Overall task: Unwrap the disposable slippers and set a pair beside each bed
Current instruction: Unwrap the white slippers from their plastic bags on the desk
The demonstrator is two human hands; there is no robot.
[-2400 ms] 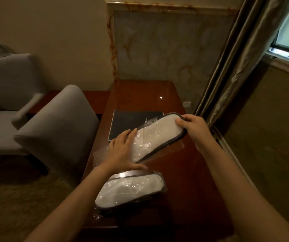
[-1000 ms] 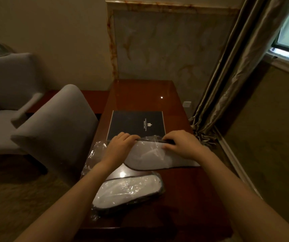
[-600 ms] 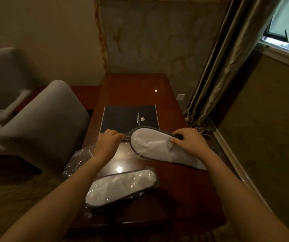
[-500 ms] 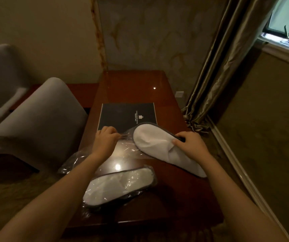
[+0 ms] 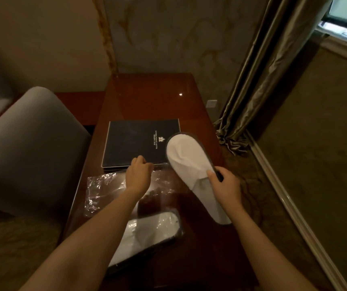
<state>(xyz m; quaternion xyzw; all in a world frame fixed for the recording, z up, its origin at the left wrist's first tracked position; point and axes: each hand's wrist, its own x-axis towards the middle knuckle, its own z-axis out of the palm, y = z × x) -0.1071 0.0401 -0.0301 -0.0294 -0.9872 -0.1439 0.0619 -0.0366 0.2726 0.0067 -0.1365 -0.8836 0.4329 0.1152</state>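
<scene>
My right hand [image 5: 225,183] grips a white slipper pair with dark trim [image 5: 187,158], out of its wrapper and lifted above the wooden table [image 5: 147,97]. My left hand [image 5: 138,175] pinches the edge of the empty clear plastic wrapper [image 5: 101,190], which lies crumpled on the table. A second slipper pair, still sealed in plastic [image 5: 147,234], lies at the table's near edge, partly under my left forearm.
A black hotel folder [image 5: 134,141] lies flat mid-table behind my hands. A grey upholstered chair [image 5: 27,148] stands close at the left. Curtains [image 5: 263,70] hang at the right beside a window; carpet lies below.
The slipper pair has come fully out of the plastic; my right hand swung it to the right and up. My left hand stayed on the wrapper, now empty on the table.
</scene>
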